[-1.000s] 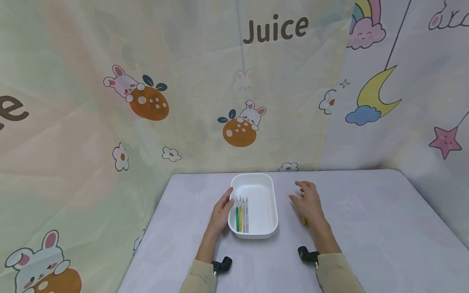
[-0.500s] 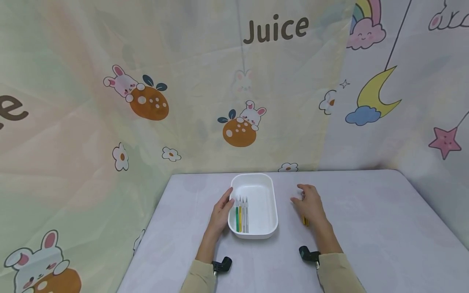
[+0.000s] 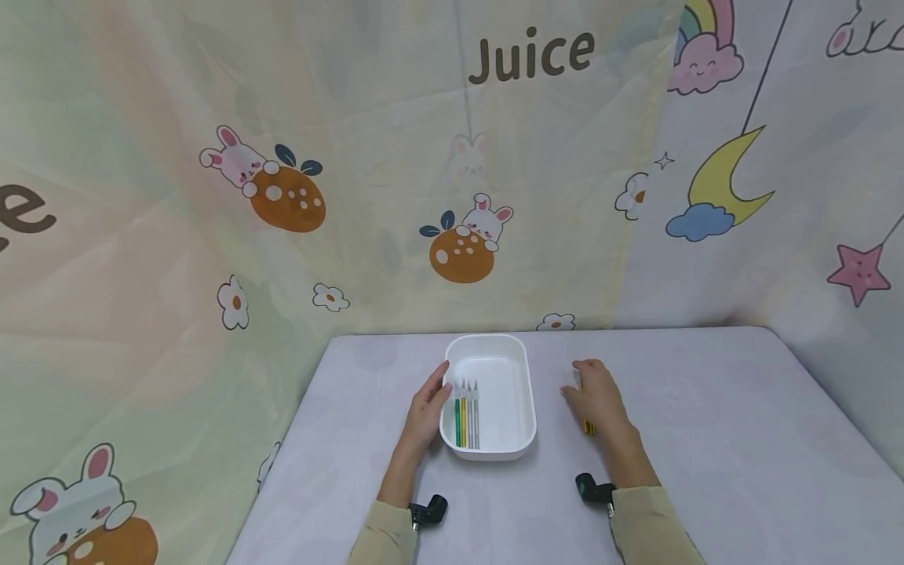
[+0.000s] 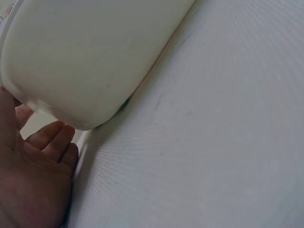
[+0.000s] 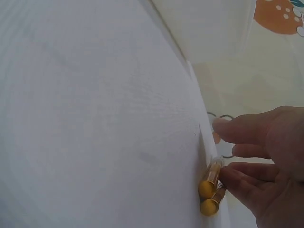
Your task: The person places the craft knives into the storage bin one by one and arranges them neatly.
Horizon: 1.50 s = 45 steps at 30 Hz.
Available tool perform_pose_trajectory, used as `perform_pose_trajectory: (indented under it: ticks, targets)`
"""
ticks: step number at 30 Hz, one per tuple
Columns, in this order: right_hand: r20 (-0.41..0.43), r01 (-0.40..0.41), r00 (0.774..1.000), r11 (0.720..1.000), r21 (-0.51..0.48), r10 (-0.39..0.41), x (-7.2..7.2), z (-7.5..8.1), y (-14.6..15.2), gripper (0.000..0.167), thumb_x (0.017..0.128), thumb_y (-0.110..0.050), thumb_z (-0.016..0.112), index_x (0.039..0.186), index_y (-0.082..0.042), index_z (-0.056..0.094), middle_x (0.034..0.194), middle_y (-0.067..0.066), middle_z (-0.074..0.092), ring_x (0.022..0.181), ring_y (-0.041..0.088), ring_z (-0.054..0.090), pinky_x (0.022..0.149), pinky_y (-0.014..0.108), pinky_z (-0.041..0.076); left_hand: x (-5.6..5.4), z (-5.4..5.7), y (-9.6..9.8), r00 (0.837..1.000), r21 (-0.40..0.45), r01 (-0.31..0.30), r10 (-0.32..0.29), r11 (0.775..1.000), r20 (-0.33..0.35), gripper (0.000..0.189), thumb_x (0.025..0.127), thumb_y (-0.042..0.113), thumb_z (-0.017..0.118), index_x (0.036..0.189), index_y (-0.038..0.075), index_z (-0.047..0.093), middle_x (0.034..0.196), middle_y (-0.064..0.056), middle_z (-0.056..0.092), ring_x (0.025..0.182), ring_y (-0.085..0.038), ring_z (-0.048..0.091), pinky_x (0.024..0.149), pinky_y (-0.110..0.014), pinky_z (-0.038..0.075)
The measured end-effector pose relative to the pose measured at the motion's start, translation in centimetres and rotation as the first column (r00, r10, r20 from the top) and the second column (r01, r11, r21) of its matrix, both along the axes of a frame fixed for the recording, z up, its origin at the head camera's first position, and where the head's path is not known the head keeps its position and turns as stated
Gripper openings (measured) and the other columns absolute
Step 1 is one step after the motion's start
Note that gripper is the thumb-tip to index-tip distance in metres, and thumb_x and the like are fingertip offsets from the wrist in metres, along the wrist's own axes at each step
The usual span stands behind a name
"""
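A white rectangular tray (image 3: 504,408) stands on the table. Several slim pens (image 3: 467,422) with green, yellow and silvery barrels and pale tips lie side by side along its left half. My left hand (image 3: 424,412) rests against the tray's left side, thumb and index finger at the rim, the other fingers loosely bent near its lower edge. Right of the tray, my right hand (image 3: 596,400) is over yellow-ended pens (image 5: 209,197) lying on the table. Fingertips touch them in the right wrist view, while the thumb stands apart. From above, the hand hides most of these pens.
A pale cloth covers the table (image 3: 713,439), which extends well to the right of my hand. Behind it hangs a printed fabric backdrop (image 3: 381,259) with rabbits and flowers. Black wrist cameras (image 3: 428,512) sit at both sleeves.
My right hand has lowered slightly and shifted a little toward me over the pens, its thumb and index finger drawing closer together. The left hand and tray have not moved.
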State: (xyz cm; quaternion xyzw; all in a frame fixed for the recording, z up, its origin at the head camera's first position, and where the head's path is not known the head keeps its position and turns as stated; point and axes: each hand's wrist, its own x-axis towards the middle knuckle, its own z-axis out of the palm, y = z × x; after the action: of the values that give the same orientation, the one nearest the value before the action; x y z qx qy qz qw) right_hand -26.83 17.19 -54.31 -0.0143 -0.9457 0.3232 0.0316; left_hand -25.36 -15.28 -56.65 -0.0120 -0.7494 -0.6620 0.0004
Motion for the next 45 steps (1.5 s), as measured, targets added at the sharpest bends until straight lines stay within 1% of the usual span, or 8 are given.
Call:
perform_pose_trajectory:
  ticks: [4,7,12,14,20,26,35,45]
  targets:
    - [0.020,-0.021,1.000,1.000,0.013,0.021,0.20,0.12,-0.12,0.056,0.093,-0.013,0.074,0.141,0.009,0.056,0.143,0.036,0.052,0.131,0.053,0.054,0.109,0.066,0.047,-0.01,0.08,0.03,1.000,0.002,0.002,-0.002,1.000,0.000,0.047,0.109,0.028,0.051,0.156,0.035,0.048,0.165,0.014,0.039,0.159,-0.015,0.028,0.130,-0.049,0.023]
    - [0.021,-0.061,0.998,0.998,0.033,0.061,0.36,0.33,-0.22,0.052,0.093,-0.012,0.075,0.139,0.008,0.059,0.139,0.036,0.055,0.128,0.053,0.056,0.107,0.065,0.049,-0.03,0.12,0.05,1.000,-0.002,0.008,-0.008,1.000,-0.005,0.048,0.110,0.029,0.051,0.157,0.032,0.046,0.166,0.013,0.038,0.159,-0.017,0.027,0.129,-0.050,0.024]
    - [0.035,-0.146,0.989,0.986,0.078,0.144,0.46,0.29,-0.22,0.051,0.095,-0.016,0.075,0.138,0.008,0.061,0.138,0.037,0.054,0.129,0.054,0.053,0.107,0.066,0.049,-0.01,0.13,0.05,1.000,-0.001,0.009,-0.009,1.000,-0.005,0.048,0.110,0.029,0.051,0.158,0.031,0.046,0.166,0.013,0.039,0.159,-0.016,0.028,0.130,-0.049,0.024]
    - [0.045,-0.155,0.987,0.984,0.084,0.152,0.49,0.21,-0.31,0.053,0.095,-0.017,0.075,0.139,0.007,0.060,0.139,0.037,0.052,0.130,0.054,0.051,0.107,0.066,0.049,0.01,0.13,0.04,1.000,0.002,0.008,-0.008,1.000,-0.006,0.048,0.110,0.028,0.051,0.158,0.030,0.046,0.166,0.013,0.039,0.159,-0.017,0.027,0.130,-0.049,0.024]
    - [0.047,-0.125,0.991,0.989,0.075,0.122,0.51,-0.14,-0.75,0.055,0.096,-0.017,0.073,0.143,0.007,0.057,0.142,0.035,0.049,0.133,0.050,0.045,0.106,0.065,0.050,0.11,0.27,0.04,1.000,0.007,0.008,-0.008,1.000,-0.006,0.049,0.110,0.025,0.050,0.159,0.027,0.044,0.167,0.011,0.038,0.159,-0.017,0.027,0.130,-0.048,0.022]
    - [0.036,-0.106,0.994,0.993,0.060,0.104,0.18,-0.55,-0.70,0.055,0.095,-0.012,0.073,0.144,0.007,0.056,0.143,0.035,0.048,0.134,0.051,0.045,0.107,0.064,0.049,0.24,0.30,0.07,1.000,0.002,0.001,-0.001,1.000,0.008,0.048,0.110,0.027,0.052,0.157,0.033,0.047,0.166,0.014,0.039,0.159,-0.014,0.027,0.131,-0.046,0.023]
    - [0.058,-0.056,0.996,0.993,-0.101,0.062,0.19,0.05,-0.69,0.062,0.093,-0.005,0.073,0.150,0.006,0.049,0.149,0.034,0.040,0.135,0.052,0.050,0.109,0.063,0.048,0.18,0.28,0.05,1.000,0.002,0.009,-0.009,1.000,0.002,0.048,0.110,0.027,0.051,0.157,0.033,0.046,0.166,0.013,0.038,0.159,-0.015,0.027,0.131,-0.047,0.022]
    - [0.074,-0.023,0.997,0.990,-0.142,0.034,0.10,0.08,-0.70,0.065,0.094,-0.005,0.072,0.153,0.003,0.046,0.152,0.032,0.037,0.133,0.048,0.052,0.109,0.059,0.051,0.20,0.32,0.04,1.000,0.006,0.013,-0.013,1.000,-0.006,0.048,0.109,0.029,0.052,0.157,0.033,0.046,0.166,0.012,0.038,0.159,-0.016,0.027,0.130,-0.047,0.022]
